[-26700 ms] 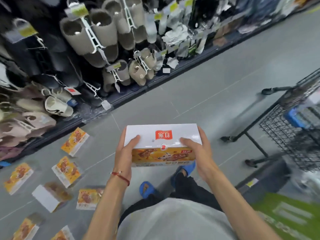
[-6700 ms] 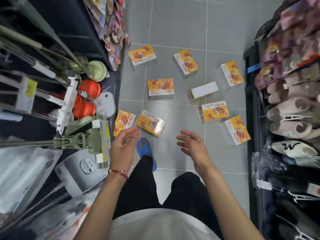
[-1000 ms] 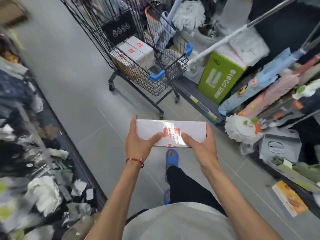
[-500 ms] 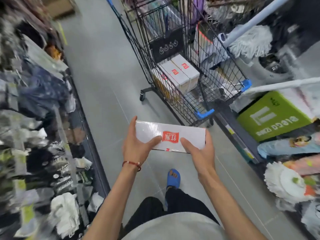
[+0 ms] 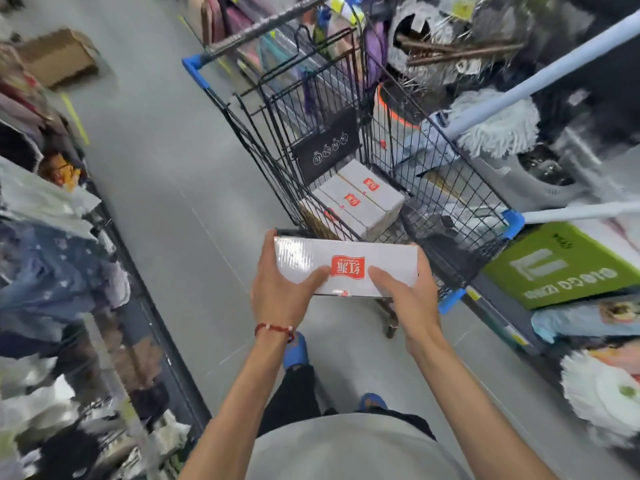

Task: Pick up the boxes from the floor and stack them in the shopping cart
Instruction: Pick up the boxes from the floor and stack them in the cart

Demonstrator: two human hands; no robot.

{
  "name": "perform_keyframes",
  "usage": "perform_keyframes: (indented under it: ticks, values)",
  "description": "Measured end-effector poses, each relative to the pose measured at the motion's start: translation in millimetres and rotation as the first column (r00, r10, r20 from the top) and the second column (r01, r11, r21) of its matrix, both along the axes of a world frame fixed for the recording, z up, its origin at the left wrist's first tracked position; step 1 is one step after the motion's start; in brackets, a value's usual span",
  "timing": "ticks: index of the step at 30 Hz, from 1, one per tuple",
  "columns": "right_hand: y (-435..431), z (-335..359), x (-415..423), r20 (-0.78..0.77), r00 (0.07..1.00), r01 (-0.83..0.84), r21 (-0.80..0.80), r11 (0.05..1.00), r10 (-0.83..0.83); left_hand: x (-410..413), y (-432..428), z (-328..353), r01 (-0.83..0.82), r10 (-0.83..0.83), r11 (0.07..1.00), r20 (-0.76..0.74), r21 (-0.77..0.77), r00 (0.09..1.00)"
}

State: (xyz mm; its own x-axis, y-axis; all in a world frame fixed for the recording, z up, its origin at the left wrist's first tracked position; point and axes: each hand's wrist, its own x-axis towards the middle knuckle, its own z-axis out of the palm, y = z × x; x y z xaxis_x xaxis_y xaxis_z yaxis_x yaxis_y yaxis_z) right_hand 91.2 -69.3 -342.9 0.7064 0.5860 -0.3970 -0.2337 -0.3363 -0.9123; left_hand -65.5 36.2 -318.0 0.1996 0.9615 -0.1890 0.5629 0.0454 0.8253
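Shop aisle, grey tile floor [image 5: 166,174]. Blurred shelves of goods [image 5: 52,271] run down the left side, w/ a brown cardboard carton [image 5: 59,57] on the floor far back left. Both forearms reach fwd from the bottom of the view, elbows a little bent, hands about level w/ each other.

The left hand [image 5: 280,289], red cord bracelet [image 5: 275,329] on its wrist, grips the left end of the held box [image 5: 346,254]. Its thumb lies flat across the top face & the fingers curl round the end.

The box is in mid-air at the near end of the shopping cart [image 5: 460,202], overlapping the near rim in the view. It lies flat, white broad face up, long axis left-to-right across the body. The red logo in the middle reads upside down from here.

The right hand [image 5: 412,299] mirrors the left on the right end: thumb on top, pointing in toward the logo, fingers wrapped round the end & mostly hidden.

Beyond, inside the cart, three white boxes [image 5: 360,199] lie side by side on the basket bottom, logos up. Right of the cart sits a green carton [image 5: 561,268], w/ a mop [image 5: 498,123] above it.
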Motion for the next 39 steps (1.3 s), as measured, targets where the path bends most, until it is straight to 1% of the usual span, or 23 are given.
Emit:
perform_keyframes:
  ticks: [2,5,7,12,16,22,28,31,34,39]
  values:
    - [21.0,3.8,-0.1,-0.013,0.999,0.051,-0.006,0.999,-0.051,5.0,29.2,3.9,0.052,-0.051,0.999,0.005,-0.016,0.999]
    - [49.6,11.7,0.0,-0.010,0.992,0.125,-0.015,0.992,-0.126,18.0,70.5,8.3,0.134,-0.134,0.991,-0.003,-0.001,0.991]
    - [61.7,12.7,3.1,-0.038,0.982,0.184,-0.023,0.983,-0.185,29.5,93.6,8.0,0.189,-0.189,0.982,-0.008,-0.003,0.982]
    - [88.0,11.9,25.6,-0.057,0.929,0.366,-0.005,0.931,-0.365,74.2,134.6,10.7,0.311,-0.311,0.950,-0.005,-0.008,0.950]
    - [106.5,6.5,60.0,-0.061,0.887,0.457,-0.008,0.889,-0.457,124.6,161.7,7.5,0.411,-0.410,0.912,-0.032,0.014,0.911]
    - [135.6,-10.2,125.1,-0.088,0.845,0.526,-0.042,0.849,-0.528,204.5,195.4,-3.8,0.500,-0.498,0.866,-0.090,0.000,0.862]
    - [158.5,-26.5,175.0,-0.094,0.843,0.522,-0.091,0.848,-0.529,260.6,228.1,-24.0,0.475,-0.485,0.874,-0.140,-0.101,0.863]
    - [174.1,-34.5,193.2,-0.137,0.826,0.536,-0.110,0.837,-0.547,284.1,246.9,-31.2,0.479,-0.491,0.871,-0.136,-0.108,0.861]
    - [190.1,-39.5,208.0,-0.165,0.806,0.554,-0.126,0.823,-0.568,305.8,268.2,-40.2,0.515,-0.530,0.847,-0.134,-0.132,0.837]
    - [222.2,-57.2,234.7,-0.119,0.828,0.526,-0.175,0.832,-0.548,338.8,310.2,-69.3,0.576,-0.593,0.800,-0.080,-0.164,0.801]
